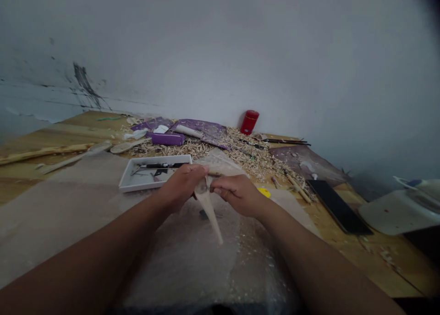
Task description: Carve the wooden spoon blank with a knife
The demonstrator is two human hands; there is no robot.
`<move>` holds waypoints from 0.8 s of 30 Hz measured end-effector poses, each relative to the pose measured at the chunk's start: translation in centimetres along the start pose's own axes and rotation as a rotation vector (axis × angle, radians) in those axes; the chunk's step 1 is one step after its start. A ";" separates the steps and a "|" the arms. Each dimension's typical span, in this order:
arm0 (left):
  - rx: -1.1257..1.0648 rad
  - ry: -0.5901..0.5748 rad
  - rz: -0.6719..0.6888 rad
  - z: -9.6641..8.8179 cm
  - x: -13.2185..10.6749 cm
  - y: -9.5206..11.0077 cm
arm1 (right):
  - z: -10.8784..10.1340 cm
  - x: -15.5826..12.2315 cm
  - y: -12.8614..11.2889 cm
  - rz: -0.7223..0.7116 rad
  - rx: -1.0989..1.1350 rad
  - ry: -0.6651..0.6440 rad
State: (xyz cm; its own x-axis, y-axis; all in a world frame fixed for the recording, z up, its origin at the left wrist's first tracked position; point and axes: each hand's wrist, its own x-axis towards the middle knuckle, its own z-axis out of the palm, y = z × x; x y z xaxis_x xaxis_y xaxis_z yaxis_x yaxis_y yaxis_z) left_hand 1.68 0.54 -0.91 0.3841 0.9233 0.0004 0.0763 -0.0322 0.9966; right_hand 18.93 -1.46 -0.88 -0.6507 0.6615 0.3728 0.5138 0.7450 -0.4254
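Two bare hands close together over a gray bubble-wrap sheet (pixel 192 264) on a wooden desk (pixel 378 255), gripping a pale carved wooden spoon (pixel 203 198). The left hand (pixel 182 187) and right hand (pixel 237 195) curl inward from either side, pinching its wide end between them while its tapered handle points down and toward the wearer. Just beyond the hands, a crumpled translucent plastic sheet (pixel 220 164) lies on pale wood shavings (pixel 247 157). A white rectangular tray (pixel 130 183) holding dark-handled tools (pixel 161 165) sits just left of it. Farther back are a purple zippered pencil case (pixel 167 139) and a red cylindrical canister (pixel 249 122) against the wall. Two pale carved wooden spoons (pixel 99 147) lie at left, and a flat black rectangular slab (pixel 338 207) rests on the desk at right, beside a small yellow object (pixel 264 192).
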 end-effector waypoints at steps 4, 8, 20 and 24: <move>-0.008 -0.002 0.011 0.2 -0.2 -0.3 | -0.2 0.0 0.0 0.016 -0.037 0.035; -0.015 -0.040 0.021 0.1 -0.3 -0.4 | -0.6 -0.2 -0.2 -0.021 -0.028 -0.056; -0.032 -0.060 0.015 0.1 -0.1 -0.4 | -0.7 -0.2 -0.3 -0.074 -0.068 -0.088; -0.063 -0.070 -0.017 0.1 0.0 -0.5 | -0.6 -0.2 -0.2 -0.049 -0.113 -0.054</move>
State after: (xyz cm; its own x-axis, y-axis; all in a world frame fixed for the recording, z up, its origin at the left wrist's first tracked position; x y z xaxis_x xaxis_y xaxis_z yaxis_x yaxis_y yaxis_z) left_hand 1.70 0.49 -1.41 0.4464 0.8946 -0.0202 0.0260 0.0096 0.9996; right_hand 19.34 -1.66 -0.35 -0.7043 0.6209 0.3442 0.5382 0.7832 -0.3114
